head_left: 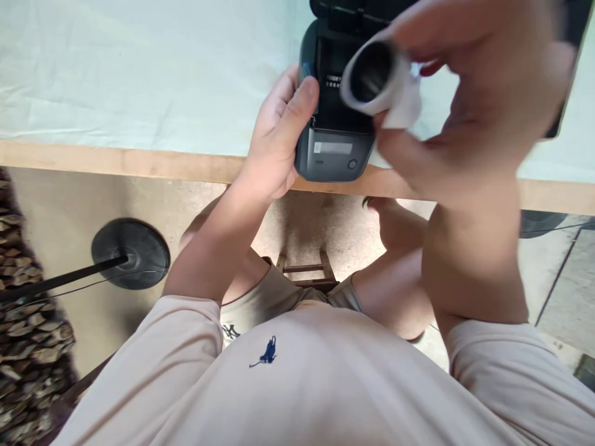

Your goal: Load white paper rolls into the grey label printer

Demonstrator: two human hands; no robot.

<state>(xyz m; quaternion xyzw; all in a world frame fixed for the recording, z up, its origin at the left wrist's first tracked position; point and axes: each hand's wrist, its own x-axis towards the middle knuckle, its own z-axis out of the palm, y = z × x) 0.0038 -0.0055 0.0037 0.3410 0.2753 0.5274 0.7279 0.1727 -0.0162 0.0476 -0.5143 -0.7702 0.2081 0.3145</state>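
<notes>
A dark label printer rests at the table's near edge, its lid swung up and its inner bay exposed. My left hand grips its left side, the thumb lying over the rim. Between the thumb and fingers of my right hand is a white paper roll with a dark hollow core, tilted so the core faces left. The roll hangs over the right part of the bay. Motion blurs my right hand, and it hides part of the printer's right side.
A pale cloth covers the table, whose wooden edge runs along the front. A dark flat object lies at the far right. Below are a round black stand base, stacked firewood and a wooden stool between my legs.
</notes>
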